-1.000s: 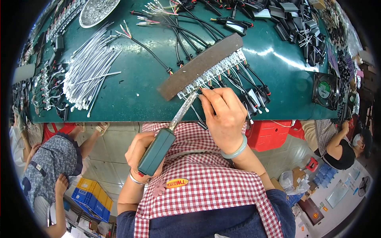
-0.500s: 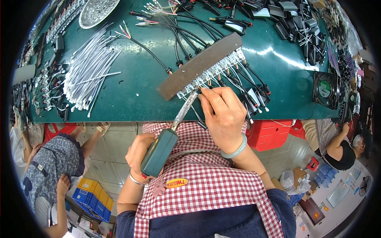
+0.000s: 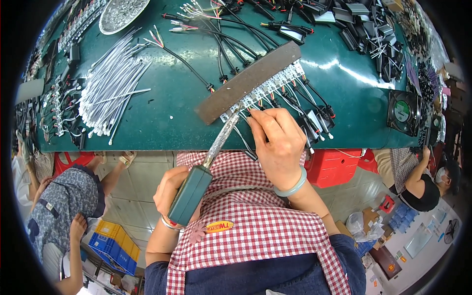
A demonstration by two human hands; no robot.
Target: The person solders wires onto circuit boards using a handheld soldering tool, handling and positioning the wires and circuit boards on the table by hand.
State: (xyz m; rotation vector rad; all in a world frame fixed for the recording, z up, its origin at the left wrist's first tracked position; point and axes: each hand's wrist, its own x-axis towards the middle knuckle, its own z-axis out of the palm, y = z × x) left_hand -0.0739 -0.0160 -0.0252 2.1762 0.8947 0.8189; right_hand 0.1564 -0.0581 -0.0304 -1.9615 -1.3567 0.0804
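Observation:
My left hand (image 3: 169,189) is wrapped round the green boxy handle of a soldering iron (image 3: 191,191). Its silvery, foil-like barrel slants up and right, with the tip at the lower-left end of a row of small circuit boards (image 3: 268,88). The boards line the lower edge of a brown bar (image 3: 248,81) lying aslant on the table. My right hand (image 3: 280,135) is pinched at the boards, just right of the tip, by a thin wire (image 3: 250,109); the fingertips partly hide what they hold. Black cables (image 3: 314,98) with small housings trail from the boards to the right.
A bundle of white-sleeved wires (image 3: 110,91) lies left on the green table (image 3: 177,113). Behind it sits a silvery dish (image 3: 120,17). Black housings (image 3: 351,29) are heaped at the back right, and a black fan (image 3: 403,112) lies near the right edge. Other people sit at both sides.
The soldering iron and my left hand have shifted slightly down and left, so the tip has drawn back a little from my right fingertips. My right hand stays almost still.

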